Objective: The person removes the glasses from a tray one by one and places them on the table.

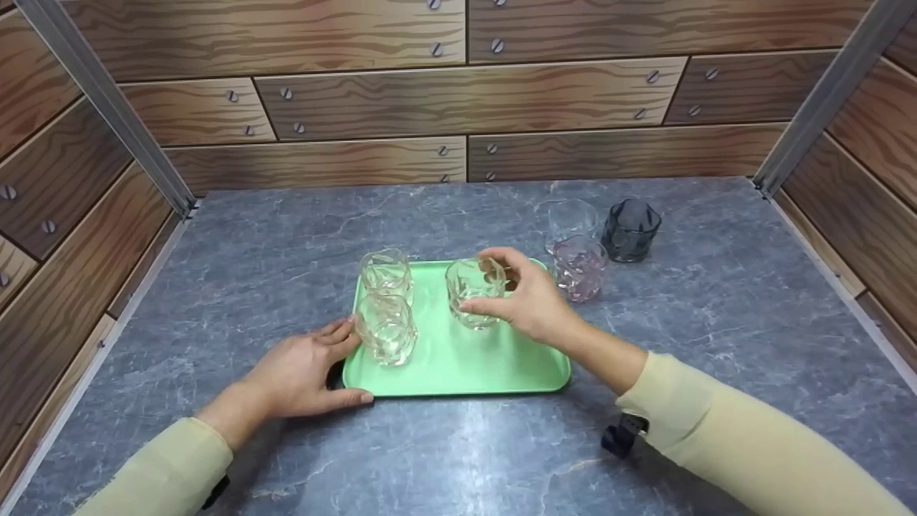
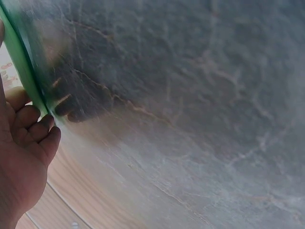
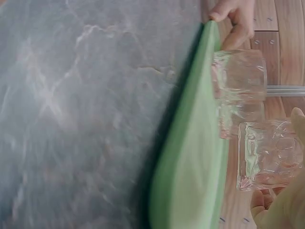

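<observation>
My right hand [image 1: 539, 301] holds a clear faceted drinking glass [image 1: 474, 292] between thumb and fingers. In the right wrist view this glass [image 3: 267, 155] hangs just above the green tray [image 3: 188, 191], with a narrow gap under it. Two more clear glasses stand one behind the other along the tray's left side: the nearer glass [image 1: 388, 333] and the farther glass [image 1: 385, 271]. At the near left corner of the tray [image 1: 473, 369], my left hand [image 1: 301, 373] grips the rim, its thumb by the front edge and its fingers along the left edge.
Right of the tray, a pinkish glass [image 1: 579, 271], a clear glass [image 1: 571, 215] and a dark grey glass [image 1: 631, 231] stand close together on the grey marbled table [image 1: 272, 236]. Wood-patterned walls [image 1: 458, 100] border the back and both sides.
</observation>
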A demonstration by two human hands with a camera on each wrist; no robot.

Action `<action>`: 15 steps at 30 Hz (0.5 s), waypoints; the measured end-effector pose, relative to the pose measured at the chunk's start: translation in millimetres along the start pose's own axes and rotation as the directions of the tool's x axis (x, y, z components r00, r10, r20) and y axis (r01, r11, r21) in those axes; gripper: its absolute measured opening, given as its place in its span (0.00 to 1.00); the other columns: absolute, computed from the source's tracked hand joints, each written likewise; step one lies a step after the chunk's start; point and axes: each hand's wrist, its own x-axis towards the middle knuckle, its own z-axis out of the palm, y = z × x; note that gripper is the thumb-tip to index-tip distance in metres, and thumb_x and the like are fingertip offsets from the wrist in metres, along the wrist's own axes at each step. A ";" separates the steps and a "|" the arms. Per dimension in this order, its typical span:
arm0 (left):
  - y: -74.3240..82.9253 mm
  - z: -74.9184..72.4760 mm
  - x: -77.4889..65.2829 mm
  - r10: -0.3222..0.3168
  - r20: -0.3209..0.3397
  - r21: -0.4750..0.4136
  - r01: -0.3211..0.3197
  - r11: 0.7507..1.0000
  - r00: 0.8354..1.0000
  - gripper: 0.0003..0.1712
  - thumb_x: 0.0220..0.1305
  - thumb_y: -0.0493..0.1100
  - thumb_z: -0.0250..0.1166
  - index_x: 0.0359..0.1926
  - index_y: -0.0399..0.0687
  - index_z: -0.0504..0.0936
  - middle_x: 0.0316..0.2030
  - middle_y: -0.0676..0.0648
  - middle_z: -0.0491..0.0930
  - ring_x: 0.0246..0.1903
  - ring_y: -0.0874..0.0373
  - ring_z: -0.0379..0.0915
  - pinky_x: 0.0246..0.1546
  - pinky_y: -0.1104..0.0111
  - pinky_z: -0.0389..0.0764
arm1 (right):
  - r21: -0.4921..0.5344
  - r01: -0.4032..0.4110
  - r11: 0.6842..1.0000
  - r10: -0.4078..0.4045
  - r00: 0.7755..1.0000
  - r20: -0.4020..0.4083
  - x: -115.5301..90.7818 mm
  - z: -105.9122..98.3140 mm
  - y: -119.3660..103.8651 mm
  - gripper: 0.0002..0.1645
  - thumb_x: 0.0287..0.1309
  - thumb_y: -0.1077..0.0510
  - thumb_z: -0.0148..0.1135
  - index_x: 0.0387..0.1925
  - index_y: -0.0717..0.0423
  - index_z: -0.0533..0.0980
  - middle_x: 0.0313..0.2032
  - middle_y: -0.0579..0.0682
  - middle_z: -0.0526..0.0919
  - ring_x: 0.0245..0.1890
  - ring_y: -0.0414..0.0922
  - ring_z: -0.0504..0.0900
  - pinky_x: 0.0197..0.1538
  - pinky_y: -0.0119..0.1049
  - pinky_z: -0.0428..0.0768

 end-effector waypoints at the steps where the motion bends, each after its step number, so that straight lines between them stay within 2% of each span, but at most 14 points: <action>1: -0.1 0.1 -0.1 0.000 0.000 -0.001 0.000 1.000 1.000 0.60 0.63 0.81 0.61 0.78 0.40 0.69 0.78 0.35 0.60 0.74 0.35 0.64 0.67 0.41 0.73 | 0.005 0.009 1.000 -0.009 1.000 0.002 -1.0 -3.8 -2.3 0.52 0.44 0.54 0.89 0.70 0.58 0.74 0.58 0.53 0.82 0.53 0.53 0.82 0.57 0.45 0.83; 9: 0.2 0.3 -0.1 -0.001 -0.001 -0.006 0.001 1.000 1.000 0.61 0.63 0.82 0.61 0.78 0.39 0.69 0.77 0.34 0.61 0.74 0.35 0.64 0.67 0.41 0.73 | 0.008 0.058 0.998 -0.058 0.998 -0.013 -6.0 -41.2 -15.9 0.49 0.44 0.57 0.89 0.68 0.55 0.75 0.60 0.53 0.83 0.56 0.53 0.83 0.60 0.50 0.83; 15: 0.5 0.1 0.3 0.002 -0.003 -0.007 -0.002 1.000 1.000 0.60 0.63 0.82 0.61 0.77 0.39 0.70 0.77 0.34 0.62 0.74 0.36 0.64 0.67 0.42 0.74 | -0.024 0.070 0.997 -0.071 0.997 -0.012 -6.7 -73.3 -19.3 0.48 0.45 0.59 0.88 0.69 0.56 0.75 0.58 0.54 0.83 0.53 0.53 0.82 0.53 0.37 0.85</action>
